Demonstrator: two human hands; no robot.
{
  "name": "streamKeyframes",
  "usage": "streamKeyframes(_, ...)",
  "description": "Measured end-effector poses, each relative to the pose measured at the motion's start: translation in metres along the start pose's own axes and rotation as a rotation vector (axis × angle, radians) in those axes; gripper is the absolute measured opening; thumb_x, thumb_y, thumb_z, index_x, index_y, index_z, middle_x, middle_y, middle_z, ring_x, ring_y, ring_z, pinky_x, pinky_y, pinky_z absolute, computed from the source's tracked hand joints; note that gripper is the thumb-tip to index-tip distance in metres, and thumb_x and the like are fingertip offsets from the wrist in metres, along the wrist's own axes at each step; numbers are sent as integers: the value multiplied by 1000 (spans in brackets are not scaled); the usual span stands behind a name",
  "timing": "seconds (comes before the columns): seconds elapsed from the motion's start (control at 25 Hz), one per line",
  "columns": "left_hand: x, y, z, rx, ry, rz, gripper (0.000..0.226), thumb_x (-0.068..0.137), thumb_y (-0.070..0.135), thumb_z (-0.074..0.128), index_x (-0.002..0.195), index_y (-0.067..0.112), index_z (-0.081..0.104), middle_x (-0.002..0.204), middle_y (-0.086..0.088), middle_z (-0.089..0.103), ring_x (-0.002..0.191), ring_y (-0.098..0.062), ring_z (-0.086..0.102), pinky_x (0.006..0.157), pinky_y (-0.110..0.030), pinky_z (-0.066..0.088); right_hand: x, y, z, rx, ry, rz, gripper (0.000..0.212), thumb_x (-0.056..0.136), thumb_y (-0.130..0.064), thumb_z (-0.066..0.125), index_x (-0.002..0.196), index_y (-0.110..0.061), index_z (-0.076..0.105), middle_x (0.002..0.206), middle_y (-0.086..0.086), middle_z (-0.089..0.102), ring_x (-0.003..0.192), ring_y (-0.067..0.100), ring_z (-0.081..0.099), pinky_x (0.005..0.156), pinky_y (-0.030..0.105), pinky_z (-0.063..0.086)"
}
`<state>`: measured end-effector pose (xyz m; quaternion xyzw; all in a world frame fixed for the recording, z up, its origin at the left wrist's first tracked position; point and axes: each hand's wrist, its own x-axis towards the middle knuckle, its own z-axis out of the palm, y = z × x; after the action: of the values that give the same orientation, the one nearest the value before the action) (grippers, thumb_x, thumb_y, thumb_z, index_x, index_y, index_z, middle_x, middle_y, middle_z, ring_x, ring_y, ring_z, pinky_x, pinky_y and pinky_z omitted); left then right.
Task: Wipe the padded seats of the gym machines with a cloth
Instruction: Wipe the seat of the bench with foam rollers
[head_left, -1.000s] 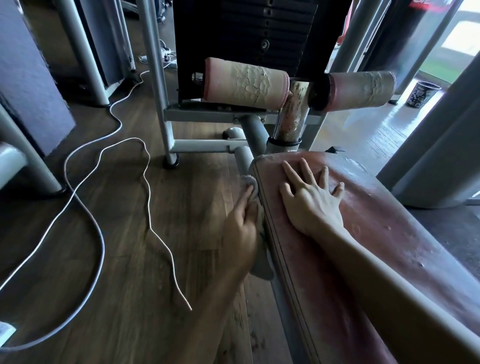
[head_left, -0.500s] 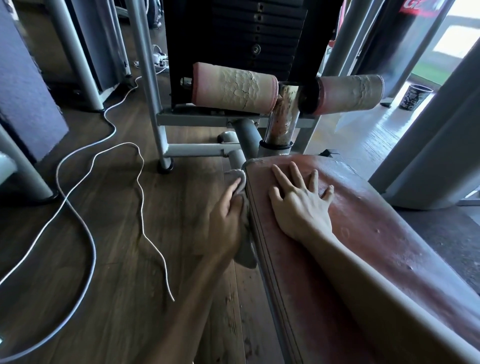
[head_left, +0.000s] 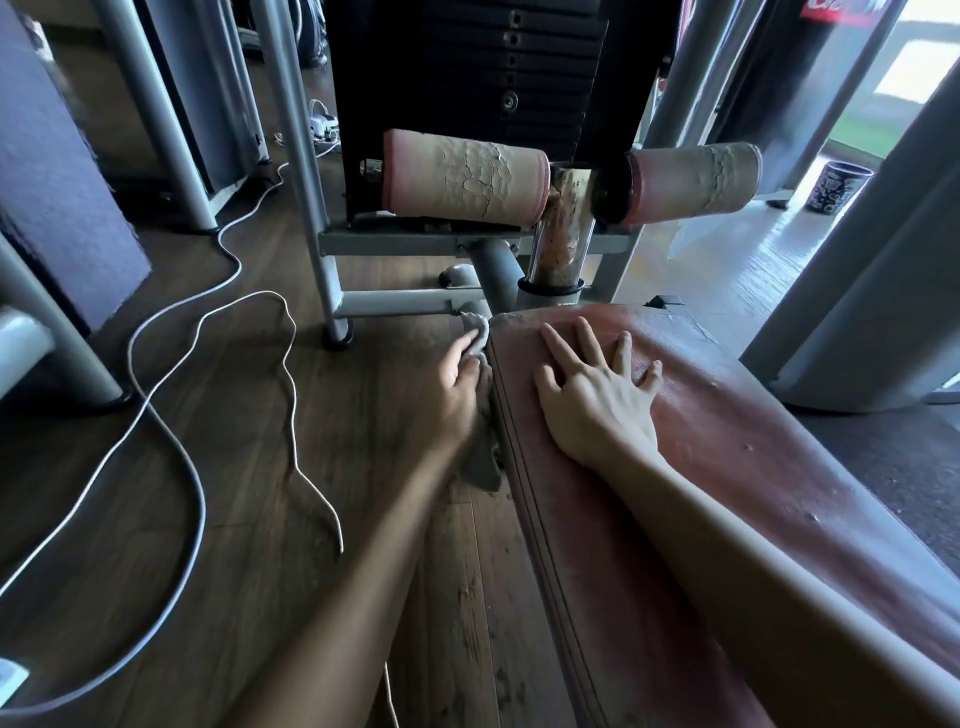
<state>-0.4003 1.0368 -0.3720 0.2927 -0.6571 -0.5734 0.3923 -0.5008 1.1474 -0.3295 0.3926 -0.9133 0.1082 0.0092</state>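
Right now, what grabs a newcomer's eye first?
The worn reddish-brown padded seat at lower right, with the right hand spread flat on its far end. At its left edge the left hand holds a grey cloth against the side. Behind, two cracked pink foam rollers flank a rusty metal post.

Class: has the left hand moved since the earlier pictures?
Yes: the left hand, with the cloth, slid along the left side of the seat toward its far corner.
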Motion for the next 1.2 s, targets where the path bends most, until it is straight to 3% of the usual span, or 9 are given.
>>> streamKeyframes(0.16, -24, 15, -10, 36, -14, 6, 38, 101, -6, 45, 139, -6, 52, 143, -17, 54, 129, -17, 48, 95, 4, 32, -2, 0, -5, 37, -31, -9, 56, 100, -52, 25, 156, -49, 16, 169, -9, 3, 154, 35, -8, 118, 66, -8)
streamKeyframes(0.28, -36, 38, -4, -35, -1, -44, 38, 100, 1, 52, 138, -2, 54, 140, -16, 57, 121, -23, 58, 106, -20, 45, -6, 2, -13, 202, -25, -17, 51, 102, -47, 31, 153, -44, 31, 168, -10, 14, 155, 32, -4, 119, 62, -9)
streamKeyframes(0.4, -34, 66, 9, 140, 72, 22, 37, 100, 10, 56, 136, 10, 61, 128, -6, 67, 107, -18, 67, 95, -31, 55, -8, 15, -22, 500, -7, -33, 44, 106, -43, 32, 149, -40, 42, 160, -10, 37, 155, 25, 11, 123, 54, -1)
streamKeyframes(0.52, -27, 95, 38, 324, -18, 61, 36, 101, 16, 56, 137, 12, 61, 128, 0, 66, 118, -15, 61, 102, -21, 42, -9, 43, -40, 811, 73, -82, 40, 108, -41, 33, 142, -32, 54, 145, -6, 56, 139, 15, 44, 112, 26, 28)
streamKeyframes(0.64, -10, 110, 70, 51, -176, -208, 38, 103, 19, 54, 139, 8, 56, 127, 0, 62, 118, -16, 56, 96, -27, 45, -11, 74, -52, 910, 80, -119, 36, 107, -41, 39, 137, -35, 57, 138, -15, 59, 120, -9, 51, 94, 4, 33)
streamKeyframes(0.76, 0, 99, 74, -26, 48, -192, 30, 101, 1, 50, 128, 2, 61, 120, -5, 60, 112, -21, 59, 81, -24, 55, -11, 99, -44, 882, 49, -207, 39, 105, -44, 46, 143, -37, 51, 143, -18, 53, 129, -10, 45, 112, 19, 35)
streamKeyframes(0.84, -8, 78, 71, 237, 224, 5, 26, 95, -5, 52, 115, 2, 67, 117, -3, 63, 115, -19, 59, 99, -31, 51, -12, 106, -38, 810, 8, -260, 49, 101, -55, 46, 148, -43, 43, 151, -18, 44, 140, -3, 35, 116, 27, 31)
streamKeyframes(0.96, -23, 47, 72, 441, 200, 210, 26, 98, 9, 49, 118, 6, 66, 130, -5, 62, 128, -15, 53, 112, -35, 39, -14, 100, -38, 498, -78, -325, 63, 86, -77, 41, 145, -54, 41, 161, -15, 27, 148, 8, 19, 112, 33, 24)
streamKeyframes(1.2, -22, 51, 75, 493, 235, 89, 40, 103, 25, 38, 132, 5, 55, 139, -4, 55, 133, -17, 50, 112, -43, 39, 16, 93, -64, 215, -147, -238, 45, 75, -44, 62, 116, -28, 58, 135, 0, 47, 117, 28, 50, 92, 41, 43)
